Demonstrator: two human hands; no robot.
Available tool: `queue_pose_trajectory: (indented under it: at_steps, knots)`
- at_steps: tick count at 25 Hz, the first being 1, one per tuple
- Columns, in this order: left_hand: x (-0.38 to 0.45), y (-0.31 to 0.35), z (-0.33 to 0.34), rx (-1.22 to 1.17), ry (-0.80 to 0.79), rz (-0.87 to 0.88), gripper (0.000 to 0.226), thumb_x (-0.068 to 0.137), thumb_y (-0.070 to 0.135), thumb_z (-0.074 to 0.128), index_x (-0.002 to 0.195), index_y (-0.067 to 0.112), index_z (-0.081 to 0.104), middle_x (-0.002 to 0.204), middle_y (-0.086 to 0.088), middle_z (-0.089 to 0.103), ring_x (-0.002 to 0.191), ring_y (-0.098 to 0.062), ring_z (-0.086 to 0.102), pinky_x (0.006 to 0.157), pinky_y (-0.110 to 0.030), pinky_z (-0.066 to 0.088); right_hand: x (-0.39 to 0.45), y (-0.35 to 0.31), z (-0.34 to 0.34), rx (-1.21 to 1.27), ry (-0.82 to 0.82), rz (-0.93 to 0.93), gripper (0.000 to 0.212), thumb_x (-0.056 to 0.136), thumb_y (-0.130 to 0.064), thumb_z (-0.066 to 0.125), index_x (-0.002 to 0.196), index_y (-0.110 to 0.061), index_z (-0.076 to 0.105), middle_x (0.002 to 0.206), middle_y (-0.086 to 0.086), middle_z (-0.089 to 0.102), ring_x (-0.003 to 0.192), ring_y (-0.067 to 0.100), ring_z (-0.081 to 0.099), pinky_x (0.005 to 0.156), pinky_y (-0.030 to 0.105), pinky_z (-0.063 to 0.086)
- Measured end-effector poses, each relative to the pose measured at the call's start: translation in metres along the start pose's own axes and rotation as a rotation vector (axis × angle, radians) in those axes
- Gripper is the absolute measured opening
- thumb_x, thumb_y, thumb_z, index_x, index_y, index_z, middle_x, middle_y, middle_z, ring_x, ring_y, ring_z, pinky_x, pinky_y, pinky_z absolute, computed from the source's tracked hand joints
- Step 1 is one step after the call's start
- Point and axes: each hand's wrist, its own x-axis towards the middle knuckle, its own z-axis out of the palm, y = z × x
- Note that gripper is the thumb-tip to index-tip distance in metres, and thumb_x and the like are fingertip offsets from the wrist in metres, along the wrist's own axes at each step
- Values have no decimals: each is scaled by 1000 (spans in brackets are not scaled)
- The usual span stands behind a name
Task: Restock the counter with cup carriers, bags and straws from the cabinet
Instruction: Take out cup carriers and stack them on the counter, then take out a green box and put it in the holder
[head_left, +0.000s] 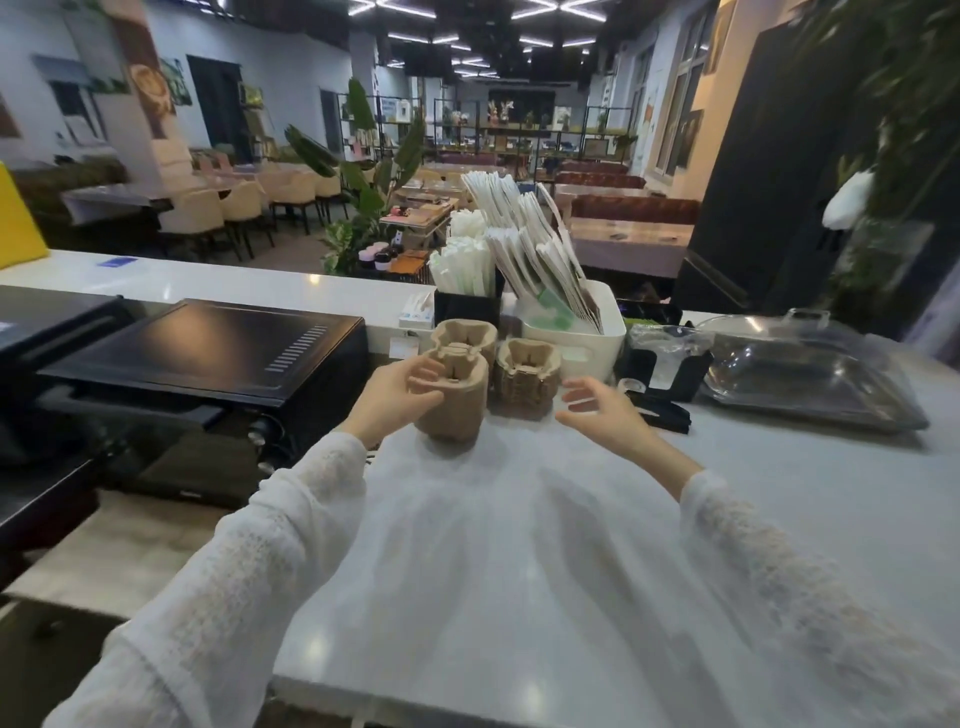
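A tall stack of brown pulp cup carriers (457, 400) stands on the grey counter (571, 519), and my left hand (400, 395) grips its left side near the top. A second carrier stack (527, 376) stands just to the right, touching or nearly touching it. My right hand (605, 410) hovers open to the right of that second stack, fingers spread, holding nothing. Behind the stacks, a black holder with wrapped straws (462, 270) and a white bin of flat paper bags (540, 244) stand on the counter.
A black appliance (208, 343) sits to the left below the raised white ledge (208, 280). A clear plastic cover on a tray (810, 369) lies at the right, with black tongs (665, 413) and a black holder (660, 364) beside it.
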Motion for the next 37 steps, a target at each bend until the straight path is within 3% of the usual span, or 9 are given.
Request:
queue_pose_trajectory:
  at_steps: [6,12,17,22,25,27,33,37]
  knots:
    - [-89,14,-16,-17,32,5,31,86,16,67,117,20,67,109,5,70,97,-9,67,83,-20,52,-61,-34,25,70,-52,-76,40,87,-14,66,126,-12,56,113,5,65,101,19,62,80,25,47]
    - [-156,10,-50,-65,51,-66,29,88,8,62,115,15,66,104,2,73,92,-11,70,90,-26,54,-101,-78,73,155,-102,-152,29,89,-10,62,117,-10,59,104,14,69,93,29,68,75,39,57]
    - [-190,-11,-92,-47,62,-85,26,91,9,57,115,16,63,103,3,72,91,-12,69,65,-12,48,-117,-118,123,154,-149,-163,27,90,-12,62,117,-8,58,102,15,70,86,23,70,68,32,58]
    - [-204,-61,-149,-44,46,-89,26,89,8,56,112,19,64,99,6,74,85,-10,71,72,-20,53,-119,-160,190,109,-152,-152,26,92,-17,61,117,-15,57,100,7,69,80,9,69,64,22,58]
    - [-211,-97,-187,-54,22,-95,25,89,5,58,110,15,66,98,2,74,84,-12,71,66,-14,52,-124,-187,234,161,-153,-129,25,90,-14,62,115,-15,59,102,10,70,83,18,71,66,26,59]
    - [-218,-120,-213,-44,9,-92,22,88,5,59,106,16,68,96,1,75,83,-13,71,69,-15,51,-126,-203,263,193,-146,-109,23,88,-13,64,111,-16,61,103,12,70,87,25,71,67,31,59]
    - [-243,-182,-274,-85,5,-157,19,90,6,58,105,12,66,94,-2,75,80,-13,71,78,-22,54,-139,-246,337,246,-175,-41,25,88,-10,63,113,-9,60,92,8,70,74,18,68,57,21,56]
    - [-251,-208,-294,-103,-12,-174,18,91,6,58,106,11,66,95,-3,76,72,1,68,62,-9,47,-139,-255,366,236,-200,-15,26,89,-9,61,115,-6,59,98,13,72,77,21,71,61,26,56]
